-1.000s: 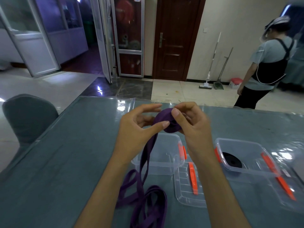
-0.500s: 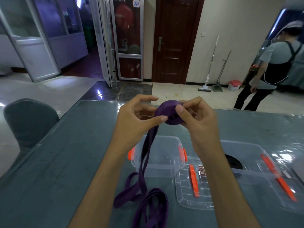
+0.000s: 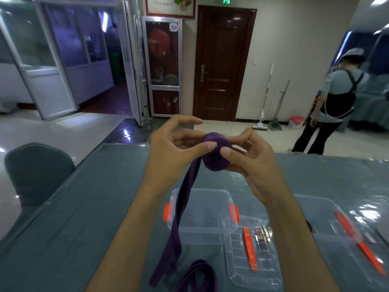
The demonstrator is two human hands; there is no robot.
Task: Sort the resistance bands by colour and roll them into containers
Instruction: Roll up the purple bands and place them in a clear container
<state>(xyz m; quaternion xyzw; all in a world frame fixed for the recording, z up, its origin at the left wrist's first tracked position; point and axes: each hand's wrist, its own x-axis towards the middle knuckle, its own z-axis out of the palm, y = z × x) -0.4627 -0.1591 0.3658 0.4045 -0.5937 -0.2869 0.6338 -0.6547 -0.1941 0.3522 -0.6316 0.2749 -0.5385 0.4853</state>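
pinching purple band roll (image 3: pixel 214 153), both hands.

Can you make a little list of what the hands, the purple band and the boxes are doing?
left hand: pinches the roll
right hand: holds the roll
purple band: partly rolled, its tail hangs down to the table
clear box: open, under the hands
lid: flat beside the box
second box: to the right, mostly hidden
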